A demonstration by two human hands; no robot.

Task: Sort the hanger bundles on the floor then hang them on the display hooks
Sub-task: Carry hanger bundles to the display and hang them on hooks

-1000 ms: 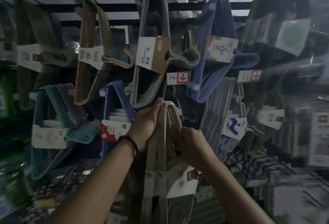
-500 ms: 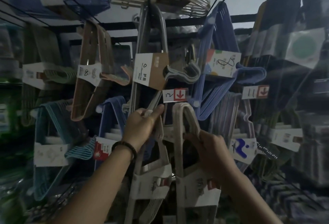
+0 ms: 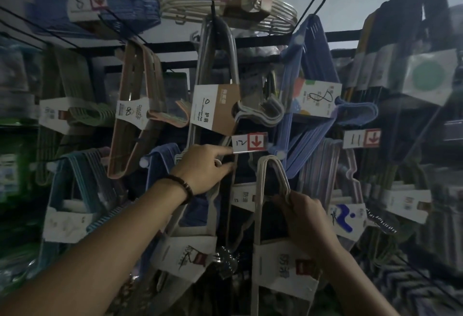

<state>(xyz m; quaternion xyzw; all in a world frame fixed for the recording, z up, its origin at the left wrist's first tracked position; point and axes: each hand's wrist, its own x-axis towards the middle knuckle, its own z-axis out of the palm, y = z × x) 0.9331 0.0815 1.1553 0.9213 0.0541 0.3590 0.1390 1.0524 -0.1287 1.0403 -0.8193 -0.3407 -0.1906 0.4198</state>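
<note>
A: Head view, starting at the left of the frame: teal and green hanger packs already hang there, and a tan pack (image 3: 135,110) sits above them. What has changed in the middle?

B: A second ago both hands gripped one thick cream clump. Now it is split in two. The left hand (image 3: 203,167), just left of centre, is closed on the top of the left cream bundle (image 3: 186,253), fingertips right under the price tag marked 12 (image 3: 249,142).

A: So that one is going on the hook?

B: Likely; the hook itself is hidden behind the hand, so I cannot tell if it is seated.

A: And further right?

B: The right hand (image 3: 304,218) is clamped on the loop of the right cream bundle (image 3: 283,263), held lower, below centre, apart from the first. Right of it hang blue packs (image 3: 308,105) and a tag marked 11 (image 3: 362,138).

A: Meaning?

B: Sorting seems finished for this pair; hanging is under way, one bundle at a time.
</note>
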